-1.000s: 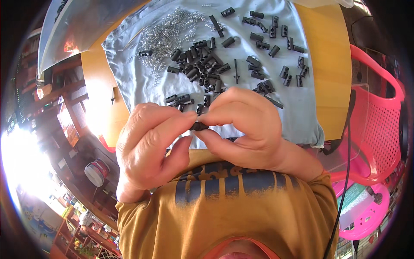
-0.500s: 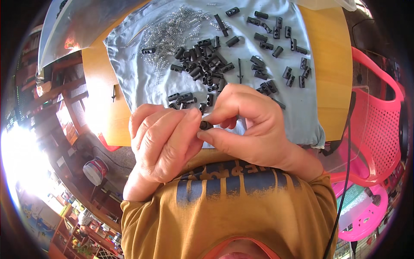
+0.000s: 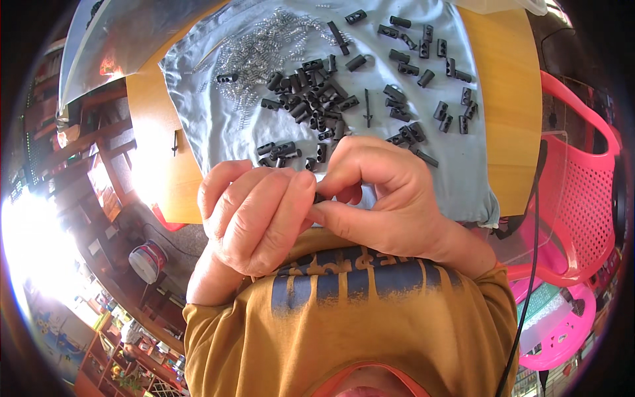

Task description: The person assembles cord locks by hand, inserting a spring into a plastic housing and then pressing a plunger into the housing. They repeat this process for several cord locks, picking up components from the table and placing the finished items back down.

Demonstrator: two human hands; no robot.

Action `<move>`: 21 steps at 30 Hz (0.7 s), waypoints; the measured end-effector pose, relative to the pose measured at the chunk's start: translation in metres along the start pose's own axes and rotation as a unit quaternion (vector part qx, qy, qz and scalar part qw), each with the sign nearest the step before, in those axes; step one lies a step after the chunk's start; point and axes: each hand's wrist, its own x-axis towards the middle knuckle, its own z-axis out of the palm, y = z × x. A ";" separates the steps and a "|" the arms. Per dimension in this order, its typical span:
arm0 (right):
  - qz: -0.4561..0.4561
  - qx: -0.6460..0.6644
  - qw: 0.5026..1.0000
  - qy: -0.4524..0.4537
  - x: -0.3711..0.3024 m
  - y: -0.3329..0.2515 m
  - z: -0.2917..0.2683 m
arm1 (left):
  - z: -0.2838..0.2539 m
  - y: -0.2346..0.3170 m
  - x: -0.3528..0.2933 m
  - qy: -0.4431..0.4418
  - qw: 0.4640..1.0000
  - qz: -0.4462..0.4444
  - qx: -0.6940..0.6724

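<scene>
Close to my chest, at the table's near edge, both hands meet around one small black cord lock. Only a dark sliver of it shows between the fingertips. My left hand is closed, its fingers curled and hiding most of the piece. From the other side, the thumb and forefinger of my right hand pinch its end. Just beyond the hands lies a pile of black cord lock parts, short cylinders, several with holes through the side. A heap of small metal springs spreads behind that pile.
A light blue cloth covers much of the wooden table. More two-holed cord locks are scattered on its right. A thin black stick-like piece lies mid-cloth. A pink chair stands at the right; clear plastic sheeting is at far left.
My fingertips have closed further over the cord lock, whose round end showed before and is now mostly covered. My right hand has shifted slightly towards me.
</scene>
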 end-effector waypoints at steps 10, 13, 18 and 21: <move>0.019 0.016 0.999 -0.020 -0.002 0.000 0.000 | 0.002 -0.002 -0.003 0.009 0.999 0.012 -0.046; 0.032 0.032 0.999 -0.020 -0.002 -0.001 0.001 | 0.000 -0.002 -0.003 -0.009 0.998 0.004 -0.055; 0.044 0.056 0.997 -0.018 -0.002 0.000 0.000 | 0.001 -0.003 0.000 -0.006 0.998 0.018 -0.067; 0.049 0.050 0.997 -0.015 0.000 -0.002 -0.002 | 0.006 -0.007 0.002 -0.004 0.994 -0.039 -0.107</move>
